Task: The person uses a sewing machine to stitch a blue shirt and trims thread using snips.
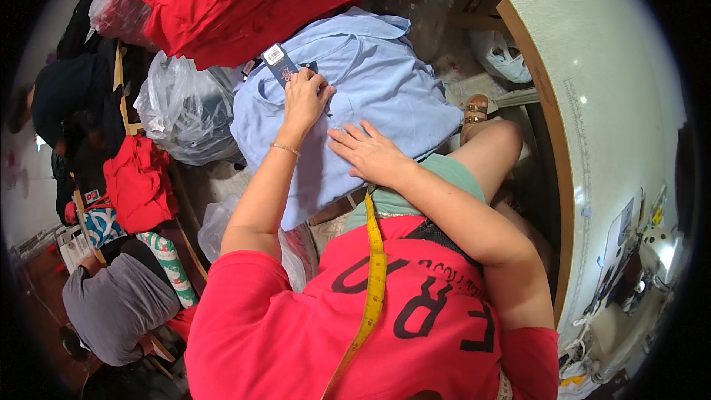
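A light blue shirt lies spread over a stack of similar cloth in front of my knees. On its left part rests a navy hang tag with a white barcode sticker. My left hand is closed at the tag's near end, its fingertips bent down against the tag and the cloth. A small dark piece shows just beyond those fingers; its kind is unclear. My right hand lies flat on the near part of the shirt, fingers spread, holding nothing. A yellow tape measure hangs down my front.
Red garments are piled beyond the shirt. A clear plastic bag sits to its left. A white-topped table with a wooden edge stands at the right. Another person in a grey top is at the lower left.
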Demonstrator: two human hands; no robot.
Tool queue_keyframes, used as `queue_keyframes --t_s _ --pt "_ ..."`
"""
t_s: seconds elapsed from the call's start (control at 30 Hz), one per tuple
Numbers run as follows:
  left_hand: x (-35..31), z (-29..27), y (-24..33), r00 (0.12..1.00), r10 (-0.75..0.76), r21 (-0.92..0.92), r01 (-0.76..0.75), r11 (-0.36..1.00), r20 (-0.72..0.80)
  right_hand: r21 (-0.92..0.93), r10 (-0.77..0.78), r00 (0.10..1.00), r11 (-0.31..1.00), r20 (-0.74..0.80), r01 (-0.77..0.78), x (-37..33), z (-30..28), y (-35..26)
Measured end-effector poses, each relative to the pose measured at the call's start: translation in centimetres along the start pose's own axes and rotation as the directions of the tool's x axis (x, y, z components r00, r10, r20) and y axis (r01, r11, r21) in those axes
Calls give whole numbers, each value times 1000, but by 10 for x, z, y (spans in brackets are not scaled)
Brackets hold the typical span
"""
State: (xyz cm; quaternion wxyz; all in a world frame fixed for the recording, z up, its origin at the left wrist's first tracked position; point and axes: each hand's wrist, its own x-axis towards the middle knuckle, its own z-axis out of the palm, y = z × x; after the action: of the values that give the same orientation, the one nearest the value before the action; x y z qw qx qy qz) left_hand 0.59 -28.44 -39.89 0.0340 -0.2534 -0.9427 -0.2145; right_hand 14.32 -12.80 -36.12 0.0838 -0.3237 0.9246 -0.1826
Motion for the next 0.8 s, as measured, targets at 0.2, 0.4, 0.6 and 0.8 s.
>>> queue_keyframes --t_s 0.2,0.4,0.6,0.8 --pt "2 12 -11 994 44 -35 -47 998 -98 146 102 978 981 183 -129 -1 19 15" --pt "5 19 -13 990 46 27 -42 999 -136 167 128 978 974 166 -155 -5 27 18" --pt "-1 7 -30 989 2 -202 -33 979 -148 98 120 984 986 133 -133 -6 29 8" --pt "-35 -25 -27 982 -18 -194 -18 981 -186 126 130 987 982 94 -142 -7 26 7"
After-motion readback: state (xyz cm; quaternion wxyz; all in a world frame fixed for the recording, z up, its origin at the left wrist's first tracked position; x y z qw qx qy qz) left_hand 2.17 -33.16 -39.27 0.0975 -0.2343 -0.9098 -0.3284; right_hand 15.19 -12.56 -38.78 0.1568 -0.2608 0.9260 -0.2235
